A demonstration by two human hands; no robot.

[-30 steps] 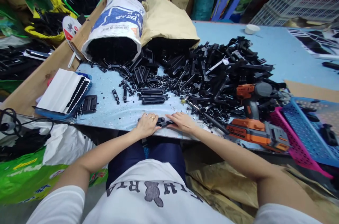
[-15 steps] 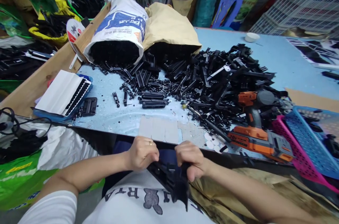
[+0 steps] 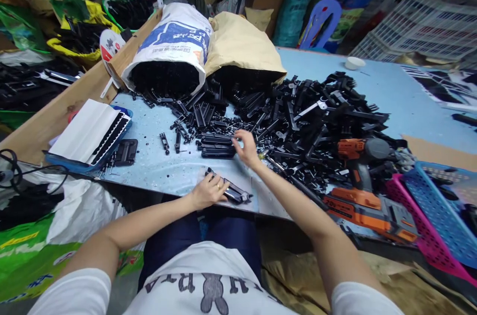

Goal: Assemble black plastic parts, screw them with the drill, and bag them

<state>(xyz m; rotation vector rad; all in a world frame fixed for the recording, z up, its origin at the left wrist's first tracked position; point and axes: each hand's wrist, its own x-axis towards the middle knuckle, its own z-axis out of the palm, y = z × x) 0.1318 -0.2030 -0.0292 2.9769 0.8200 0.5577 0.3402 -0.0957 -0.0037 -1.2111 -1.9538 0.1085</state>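
Note:
My left hand (image 3: 210, 191) is closed over a black plastic bracket (image 3: 238, 195) that lies at the table's front edge. The bracket is long and narrow, and its right end sticks out past my fingers; the rest is hidden under them. My right hand (image 3: 246, 148) is above the table, fingers loosely curled with a gap at the thumb. Its fingertips are by the right end of a small stack of black bars (image 3: 218, 152), close to the scattered small screws and pins (image 3: 223, 123). Whether they touch a part I cannot tell.
A large heap of black parts (image 3: 316, 111) spreads to the right. An orange cordless drill (image 3: 359, 196) stands near blue (image 3: 436, 196) and pink (image 3: 404, 210) baskets. Behind lie a white sack (image 3: 175, 39) and a tan sack (image 3: 246, 44). A blue tray (image 3: 70, 165) is at left.
Both hands have come up from my lap to the table. The left has set the black bracket down at the edge and keeps hold; the right has let go and reached forward to the stack.

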